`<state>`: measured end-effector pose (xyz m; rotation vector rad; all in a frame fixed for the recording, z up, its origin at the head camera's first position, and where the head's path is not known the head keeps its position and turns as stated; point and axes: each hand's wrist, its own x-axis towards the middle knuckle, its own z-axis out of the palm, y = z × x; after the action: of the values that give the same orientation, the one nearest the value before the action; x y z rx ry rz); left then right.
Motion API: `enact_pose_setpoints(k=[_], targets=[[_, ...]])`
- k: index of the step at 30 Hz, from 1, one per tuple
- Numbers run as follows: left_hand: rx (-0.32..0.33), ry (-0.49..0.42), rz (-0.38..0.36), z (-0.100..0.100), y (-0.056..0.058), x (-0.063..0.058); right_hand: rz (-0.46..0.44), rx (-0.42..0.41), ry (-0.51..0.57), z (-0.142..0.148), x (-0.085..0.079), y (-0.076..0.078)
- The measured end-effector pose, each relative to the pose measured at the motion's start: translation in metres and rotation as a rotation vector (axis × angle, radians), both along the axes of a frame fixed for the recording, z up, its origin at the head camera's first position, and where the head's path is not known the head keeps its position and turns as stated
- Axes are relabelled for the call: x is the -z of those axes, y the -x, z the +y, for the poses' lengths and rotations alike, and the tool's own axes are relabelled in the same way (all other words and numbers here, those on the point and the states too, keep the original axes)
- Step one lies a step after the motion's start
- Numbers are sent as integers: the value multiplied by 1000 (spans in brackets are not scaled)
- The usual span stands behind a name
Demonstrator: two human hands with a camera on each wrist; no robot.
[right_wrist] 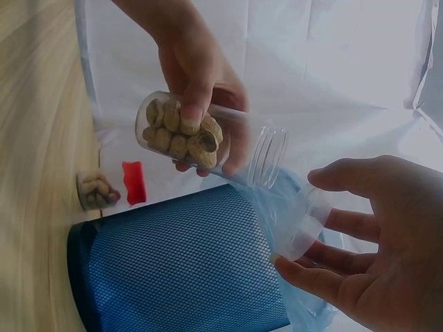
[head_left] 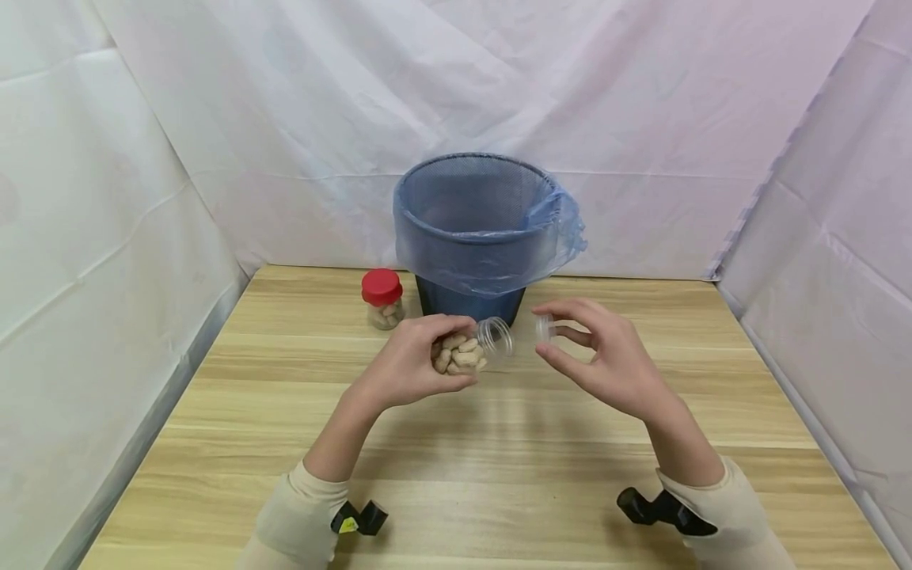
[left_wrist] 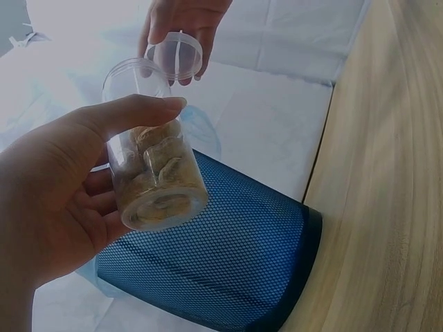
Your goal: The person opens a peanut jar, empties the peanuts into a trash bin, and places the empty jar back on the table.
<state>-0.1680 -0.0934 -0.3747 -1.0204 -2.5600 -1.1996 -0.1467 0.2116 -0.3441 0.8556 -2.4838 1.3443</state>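
Note:
My left hand [head_left: 409,360] grips a clear plastic jar [left_wrist: 156,159] round its body. Peanuts in their shells [right_wrist: 183,135] fill the lower part of the jar. In the head view the jar lies tilted, its uncovered threaded mouth [head_left: 496,336] pointing right. Facing that mouth, my right hand [head_left: 606,356] pinches a clear screw lid [right_wrist: 304,225] between thumb and fingers. A short gap separates lid and jar in the head view. Both hands are raised over the table, in front of the bin.
A blue mesh bin [head_left: 463,305] with a blue plastic bag [head_left: 492,265] over its rim stands at the back of the wooden table [head_left: 484,491]. Left of it sits a small red-lidded jar [head_left: 381,293] with nuts inside. White sheeting [head_left: 342,103] hangs behind and at both sides.

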Motion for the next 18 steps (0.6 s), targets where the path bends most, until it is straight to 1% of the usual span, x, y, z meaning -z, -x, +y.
enact_pose_setpoints(k=[11, 18], targets=[[-1, 6, -3, -1, 1, 0, -27, 23, -9, 1, 2, 4], [-7, 14, 5, -2, 2, 2, -29, 35, -24, 9, 7, 9]])
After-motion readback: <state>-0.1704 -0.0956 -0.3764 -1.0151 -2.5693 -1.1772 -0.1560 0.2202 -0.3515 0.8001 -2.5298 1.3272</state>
